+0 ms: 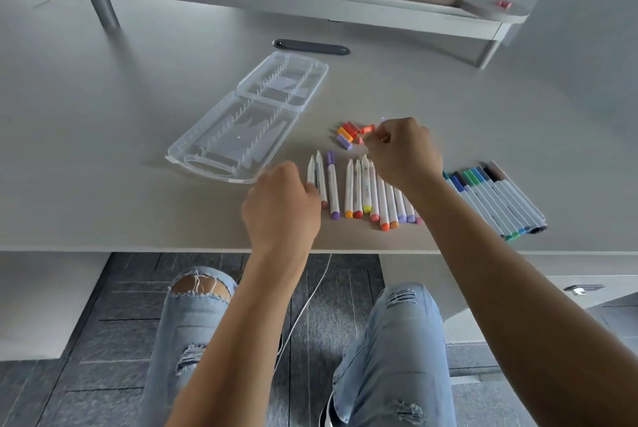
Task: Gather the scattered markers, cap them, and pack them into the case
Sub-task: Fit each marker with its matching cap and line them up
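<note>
Lying open on the pale matte desk, the clear hard-plastic case shows two hinged halves, each with ribbed rows of slots and no markers in them; it sits far-left of the hands with bare desk on its left and far sides. Left hand is curled, fingers closed around the near end of the leftmost white marker. Right hand is pinched over the pile of loose caps; whether it grips a cap, cannot tell. Caps are short cylinders, orange, red, purple; at least five visible, some hidden by the hand. White-barrelled uncapped markers lie in a rough row side by side, coloured ends toward the near desk edge, about twelve countable, several under the right wrist. To the right, well apart, a second group of capped markers with blue, green and black caps lies angled, roughly eight, close to the near edge. A dark oblong grommet sits beyond the case.
</note>
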A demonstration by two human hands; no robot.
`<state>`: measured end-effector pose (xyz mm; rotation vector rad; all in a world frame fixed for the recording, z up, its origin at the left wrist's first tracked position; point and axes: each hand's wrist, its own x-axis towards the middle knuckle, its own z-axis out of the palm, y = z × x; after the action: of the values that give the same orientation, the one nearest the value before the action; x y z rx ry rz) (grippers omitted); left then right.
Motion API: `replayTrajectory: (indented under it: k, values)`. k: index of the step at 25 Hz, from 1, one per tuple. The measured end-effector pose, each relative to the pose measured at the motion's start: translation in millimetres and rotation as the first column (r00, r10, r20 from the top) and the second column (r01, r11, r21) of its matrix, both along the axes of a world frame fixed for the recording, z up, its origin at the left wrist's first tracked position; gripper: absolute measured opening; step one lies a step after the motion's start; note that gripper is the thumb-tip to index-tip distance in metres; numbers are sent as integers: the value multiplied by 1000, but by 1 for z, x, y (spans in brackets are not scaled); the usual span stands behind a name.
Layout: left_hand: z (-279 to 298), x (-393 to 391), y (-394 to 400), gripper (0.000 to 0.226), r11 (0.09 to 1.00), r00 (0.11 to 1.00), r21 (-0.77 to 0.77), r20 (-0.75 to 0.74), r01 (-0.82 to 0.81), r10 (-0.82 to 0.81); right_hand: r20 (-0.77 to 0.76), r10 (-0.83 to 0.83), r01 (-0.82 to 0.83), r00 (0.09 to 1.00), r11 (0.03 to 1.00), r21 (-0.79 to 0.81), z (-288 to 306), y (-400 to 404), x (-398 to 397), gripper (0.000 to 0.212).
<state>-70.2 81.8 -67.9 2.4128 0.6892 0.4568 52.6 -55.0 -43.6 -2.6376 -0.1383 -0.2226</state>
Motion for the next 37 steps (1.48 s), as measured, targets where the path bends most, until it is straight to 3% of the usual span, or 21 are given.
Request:
replayTrajectory:
  k: [11, 16, 19, 21, 22, 23, 24, 25, 26, 27, 29, 33, 37]
  values:
    - [3, 7, -5, 16, 992, 998, 124, -59, 14, -7, -48, -85, 90, 995, 989, 115, -5, -38, 27, 29]
    - [5, 10, -9, 12, 983, 994, 174, -103, 60, -42, 3, 11, -11, 1000, 998, 58, -6, -46, 26, 27]
    - [0, 12, -4, 14, 996, 999, 84, 31, 3, -6, 15, 42, -43, 999, 997, 64, -4, -47, 29, 29]
    - [1, 10, -3, 15, 990, 970, -142, 241, 17, 18, 8, 37, -38, 999, 997, 74, -5, -46, 33, 26]
    - [4, 11, -4, 14, 929, 945, -360, 323, 83, 41, 7, 35, -36, 999, 997, 70, -7, -45, 35, 24]
    - [10, 12, -8, 14, 770, 930, -613, 360, 175, 76, 9, 37, -38, 999, 997, 62, -8, -44, 37, 21]
    - [18, 13, -13, 14, 537, 932, -810, 346, 237, 111, 8, 46, -46, 999, 998, 48, -8, -42, 40, 18]
    - [24, 14, -16, 13, 314, 941, -911, 316, 267, 117, 4, 59, -59, 998, 998, 31, -9, -39, 41, 18]
    - [27, 15, -19, 12, 170, 950, -947, 293, 273, 104, -7, 75, -75, 997, 997, 10, -9, -37, 43, 19]
    - [29, 17, -21, 15, 100, 955, -957, 282, 273, 90, -22, 91, -91, 996, 996, -7, -10, -34, 44, 20]
    - [30, 20, -24, 20, 53, 958, -961, 275, 272, 78, -44, 111, -112, 993, 993, -25, -10, -32, 47, 21]
    - [28, 20, -27, 18, 55, 960, -962, 269, 266, 79, -42, 110, -110, 993, 994, 5, -14, -35, 50, 14]
    - [24, 20, -26, 14, 57, 960, -963, 266, 262, 82, -49, 167, -164, 985, 985, 59, -10, -48, 52, 26]
